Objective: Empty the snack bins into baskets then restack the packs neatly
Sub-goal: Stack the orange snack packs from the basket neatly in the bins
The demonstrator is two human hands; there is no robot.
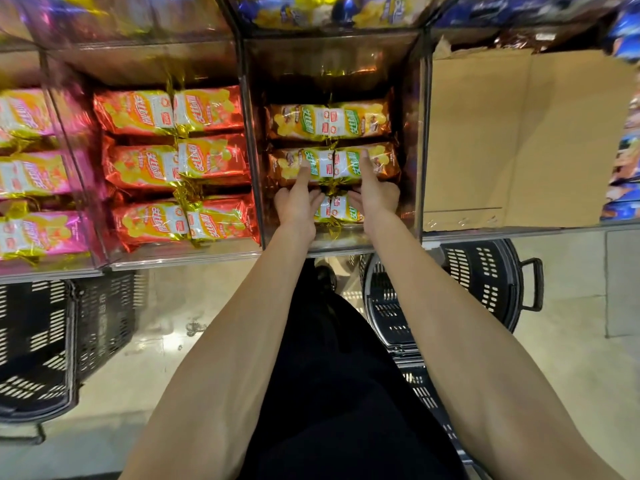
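A clear acrylic bin (346, 244) in the middle of the shelf holds brown snack packs in rows of two: a back row (329, 121), a middle row (325, 164) and a front row (337, 209). Both my hands are inside this bin. My left hand (298, 202) lies palm down on the front left pack, with its index finger stretched onto the middle row. My right hand (373, 194) mirrors it on the front right pack. Neither hand closes around a pack. The front row is mostly hidden under my hands.
To the left is a bin of red packs (180, 161), then a bin of pink packs (34, 174). A cardboard-lined bin (519, 133) on the right holds no packs. Black baskets stand on the floor at left (52, 341) and right (485, 271). Blue packs (623, 202) line the right edge.
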